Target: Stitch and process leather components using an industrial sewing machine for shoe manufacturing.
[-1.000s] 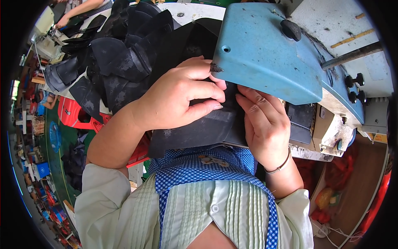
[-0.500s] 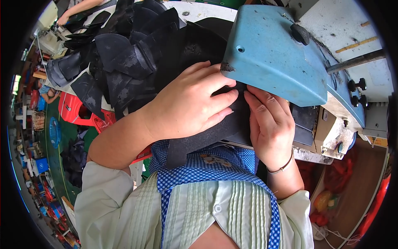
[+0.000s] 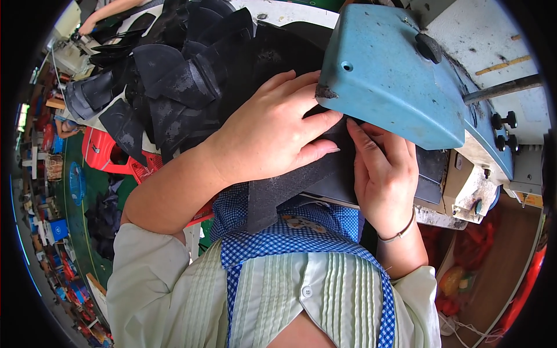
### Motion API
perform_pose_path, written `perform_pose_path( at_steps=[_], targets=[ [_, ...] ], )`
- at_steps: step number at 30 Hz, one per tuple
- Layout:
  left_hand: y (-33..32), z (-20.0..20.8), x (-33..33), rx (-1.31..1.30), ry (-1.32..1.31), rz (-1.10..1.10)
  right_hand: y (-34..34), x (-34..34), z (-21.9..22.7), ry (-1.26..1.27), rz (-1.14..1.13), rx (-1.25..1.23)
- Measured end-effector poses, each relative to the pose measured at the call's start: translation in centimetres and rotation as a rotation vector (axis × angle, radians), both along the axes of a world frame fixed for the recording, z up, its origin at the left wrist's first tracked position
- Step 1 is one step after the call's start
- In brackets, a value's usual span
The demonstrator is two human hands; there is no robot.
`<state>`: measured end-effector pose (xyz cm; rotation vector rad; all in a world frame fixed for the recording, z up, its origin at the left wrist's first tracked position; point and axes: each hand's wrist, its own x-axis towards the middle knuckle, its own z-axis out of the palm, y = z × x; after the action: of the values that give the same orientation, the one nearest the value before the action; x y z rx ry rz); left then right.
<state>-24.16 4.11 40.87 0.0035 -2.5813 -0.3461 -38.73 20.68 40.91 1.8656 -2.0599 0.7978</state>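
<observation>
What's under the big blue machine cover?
Black material shows along the near edge of the blue cover, touched by the left hand and right hand. Deeper underneath is hidden.

- A workshop is indicated by a bulky blue machine (image 3: 394,81).
- Black cut pieces (image 3: 174,78) are heaped on the white worktable (image 3: 284,11).
- Another person's arm (image 3: 113,10) is seen at a second workstation (image 3: 67,55).

A pale green shirt (image 3: 264,307) with fine vertical pleats, 1 round button (image 3: 307,291) showing and 2 loose sleeves (image 3: 145,267) is worn under a blue-and-white checked apron (image 3: 325,246) with 2 narrow straps (image 3: 233,290), plus 1 thin bracelet (image 3: 400,234) on the right wrist (image 3: 393,223).
</observation>
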Motion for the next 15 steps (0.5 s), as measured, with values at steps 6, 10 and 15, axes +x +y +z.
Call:
perform_pose_path(
  at_steps=[6, 10, 15],
  targets=[
    [-0.6, -0.2, -0.4, 0.042, -0.029, -0.001, 0.0, -0.2, -0.2, -0.01, 0.006, 0.002],
    [-0.9, -0.2, -0.6, 0.02, -0.048, 0.002, -0.1, -0.2, -0.2, -0.028, 0.0, 0.009],
    [-1.5, -0.1, -1.0, 0.047, -0.035, 0.005, -0.1, -0.2, -0.2, -0.026, 0.028, 0.0]
  ],
)
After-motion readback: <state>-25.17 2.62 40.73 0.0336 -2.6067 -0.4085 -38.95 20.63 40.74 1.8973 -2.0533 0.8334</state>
